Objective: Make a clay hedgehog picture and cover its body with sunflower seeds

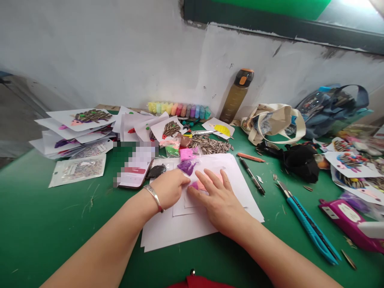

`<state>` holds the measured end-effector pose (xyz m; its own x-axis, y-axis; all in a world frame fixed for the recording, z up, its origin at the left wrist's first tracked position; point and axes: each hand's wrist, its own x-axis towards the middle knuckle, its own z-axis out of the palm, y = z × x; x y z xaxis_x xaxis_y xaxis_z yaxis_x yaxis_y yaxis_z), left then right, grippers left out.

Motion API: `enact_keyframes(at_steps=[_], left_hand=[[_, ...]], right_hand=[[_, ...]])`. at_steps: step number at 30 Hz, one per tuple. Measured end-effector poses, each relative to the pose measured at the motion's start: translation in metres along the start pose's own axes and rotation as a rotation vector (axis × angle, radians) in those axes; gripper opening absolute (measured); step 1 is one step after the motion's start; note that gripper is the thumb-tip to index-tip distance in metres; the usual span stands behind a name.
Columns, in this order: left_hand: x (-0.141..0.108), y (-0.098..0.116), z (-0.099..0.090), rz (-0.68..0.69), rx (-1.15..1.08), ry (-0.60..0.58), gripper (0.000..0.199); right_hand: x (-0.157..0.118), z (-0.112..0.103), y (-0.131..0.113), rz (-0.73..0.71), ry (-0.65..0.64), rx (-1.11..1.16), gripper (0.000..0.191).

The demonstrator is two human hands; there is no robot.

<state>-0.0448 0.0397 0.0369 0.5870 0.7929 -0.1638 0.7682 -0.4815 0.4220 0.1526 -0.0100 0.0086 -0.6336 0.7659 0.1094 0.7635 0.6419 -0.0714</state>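
Green table, two hands over white paper

Green table (75, 232) carries white sheets (174, 232) at its centre. On them, right hand (220, 200) lies palm down, fingers spread, over the coral-coloured shape (203, 183). Left hand (169, 187) is mostly curled, its index finger beside the small purple piece (195, 185); whether it grips something, I cannot tell. Striped seeds (210, 145) lie at twelve o'clock from the shape.

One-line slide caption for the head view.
Two bare hands on white paper, beside purple clay and striped sunflower seeds.
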Motion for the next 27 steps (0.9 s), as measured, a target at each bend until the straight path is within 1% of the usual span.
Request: enact_keyframes(at_steps=[5, 10, 14, 17, 23, 27], left_hand=[[-0.001, 0.001, 0.001, -0.009, 0.04, -0.05, 0.039], [-0.003, 0.003, 0.001, -0.031, 0.053, -0.07, 0.042], [-0.004, 0.005, 0.0, -0.029, 0.042, -0.091, 0.041], [-0.004, 0.006, -0.001, -0.029, 0.02, -0.119, 0.04], [-0.002, 0.003, -0.002, -0.022, 0.007, -0.114, 0.038], [-0.003, 0.006, -0.002, -0.039, 0.041, -0.127, 0.039]], right_hand=[[-0.003, -0.004, -0.002, -0.024, -0.025, 0.016, 0.044], [-0.012, -0.006, 0.001, 0.006, -0.012, 0.019, 0.052], [-0.014, -0.003, 0.003, 0.02, -0.042, 0.021, 0.046], [-0.013, -0.002, 0.003, 0.026, -0.046, 0.042, 0.045], [-0.014, -0.005, 0.004, 0.034, -0.04, 0.059, 0.055], [-0.013, -0.003, 0.004, 0.033, -0.059, 0.059, 0.051]])
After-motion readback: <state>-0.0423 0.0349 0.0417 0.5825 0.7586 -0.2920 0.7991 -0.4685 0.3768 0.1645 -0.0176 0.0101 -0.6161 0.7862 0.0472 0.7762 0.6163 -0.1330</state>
